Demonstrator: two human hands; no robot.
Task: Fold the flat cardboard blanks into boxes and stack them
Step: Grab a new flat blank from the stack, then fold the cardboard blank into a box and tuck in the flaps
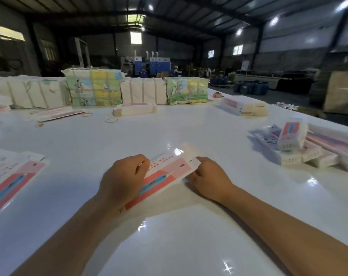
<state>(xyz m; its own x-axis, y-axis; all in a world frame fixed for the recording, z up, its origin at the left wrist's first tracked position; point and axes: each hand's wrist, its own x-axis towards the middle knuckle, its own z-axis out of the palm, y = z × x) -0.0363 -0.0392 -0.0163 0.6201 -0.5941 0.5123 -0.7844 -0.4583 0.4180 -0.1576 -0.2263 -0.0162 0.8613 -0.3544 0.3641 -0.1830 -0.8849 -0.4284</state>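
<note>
A flat cardboard blank (167, 172), pink, red and white with a blue stripe, lies slanted on the white table (169, 236) in front of me. My left hand (123, 180) grips its left long edge with curled fingers. My right hand (209, 178) pinches the right edge near the white end flap. A pile of flat blanks (11, 176) rests at the left. Folded boxes (308, 150) are heaped at the right, one standing upright on top.
Bundles of blanks (95, 88), some with colourful prints, line the table's far side. Another bundle (134, 109) and rubber bands (111, 120) lie mid-table. More boxes (242, 106) sit far right. The table edge runs along the right, with warehouse floor beyond.
</note>
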